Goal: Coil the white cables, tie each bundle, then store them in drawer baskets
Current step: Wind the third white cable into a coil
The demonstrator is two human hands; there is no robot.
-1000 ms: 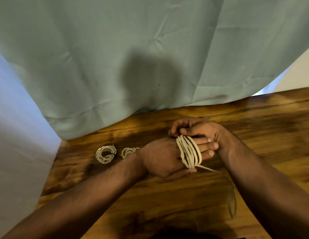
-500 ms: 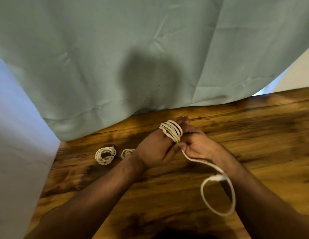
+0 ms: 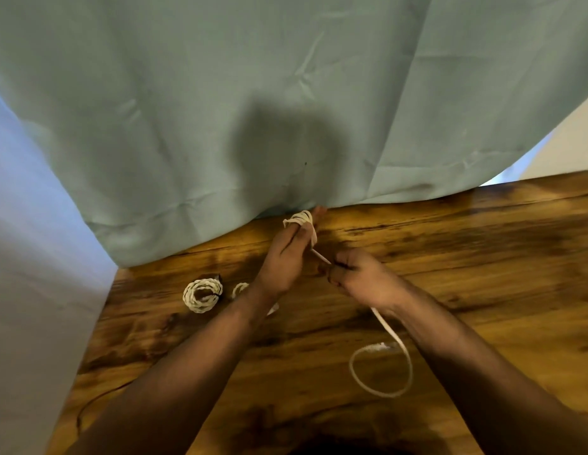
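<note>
One cable [image 3: 391, 333] is part-wound: its coil [image 3: 299, 220] sits in several turns round the outstretched fingers [image 3: 320, 211] of the left hand [image 3: 284, 261], near their tips, above the far edge of the worktop [image 3: 483, 257]. Those fingers are straight and close together, pointing away from the person. Whether the thumb presses on the coil cannot be told. From the coil a taut stretch of cable slants down to the right hand [image 3: 358, 277], whose fingers are curled tight round it in a fist just beside the left palm. Below that fist the cable drops past the right wrist and ends in a loose round loop lying on the worktop between the forearms. A finished bundle [image 3: 202, 295], wound into a small ring, lies on the worktop to the left, apart from the hands. A second bundle [image 3: 240, 288] lies just right of it, mostly hidden by the left wrist. Behind the worktop hangs a pale green cloth [image 3: 155, 126] with a dark shadow [image 3: 273, 139] on it above the hands.
</note>
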